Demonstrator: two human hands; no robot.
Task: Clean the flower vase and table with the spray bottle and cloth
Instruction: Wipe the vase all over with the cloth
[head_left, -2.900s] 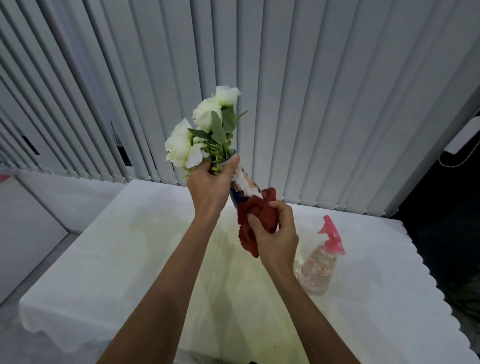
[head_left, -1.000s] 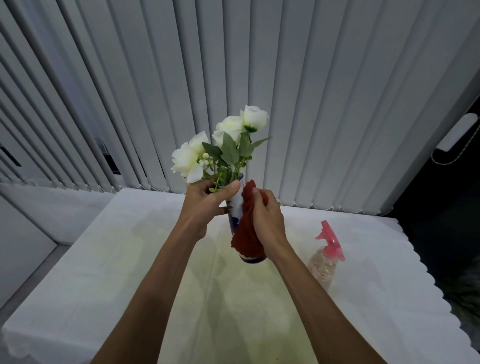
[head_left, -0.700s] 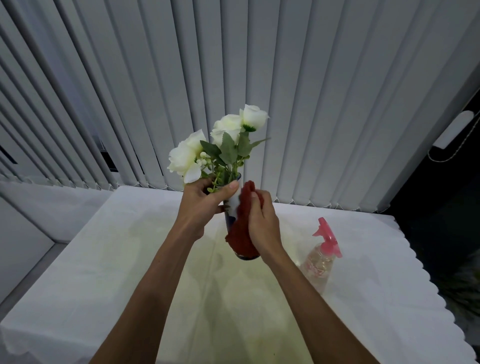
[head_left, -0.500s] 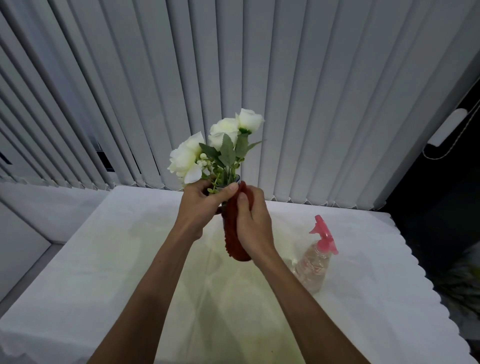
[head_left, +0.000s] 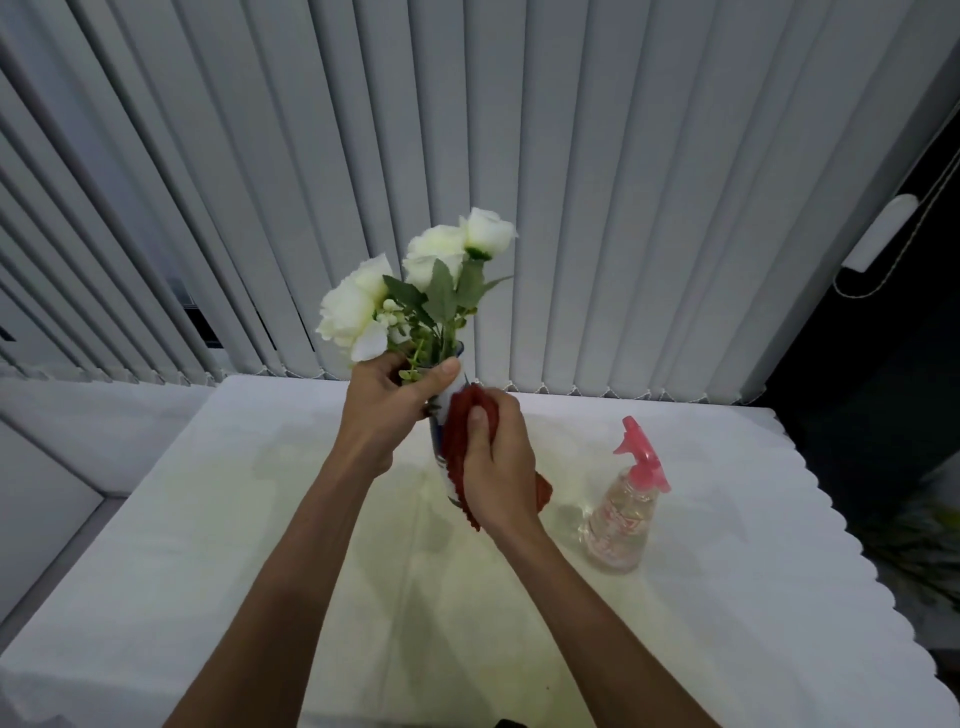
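The flower vase (head_left: 440, 415) is held up off the bench (head_left: 208, 545), roughly upright with a slight lean, in front of the person and above the middle of the white cloth-covered top. Only slivers of its white and blue side show, because a red cloth (head_left: 457, 441) is pressed over most of its body. The right hand (head_left: 496, 467) is closed around that cloth and the vase behind it, thumb on the near face, so the wiping step looks well under way. The left hand (head_left: 387, 400) grips the vase at its neck, thumb across the rim, just under the white roses (head_left: 363, 306) and green leaves (head_left: 441, 296) that fill the mouth.

The vase holds these flowers. Whether it also holds water cannot be seen. If it does, tipping it further while rubbing could spill onto the bench. A hard rub near the neck could also tug stems loose or knock petals, and a damp vase may slip through the left hand's grip.

To the right, well apart from the vase, the spray bottle (head_left: 623, 519) stands on the bench, clear-bodied with a pink trigger head, and seems to hold clear liquid. The right elbow swinging back could knock it over. Behind everything hang grey vertical blinds (head_left: 623, 182).
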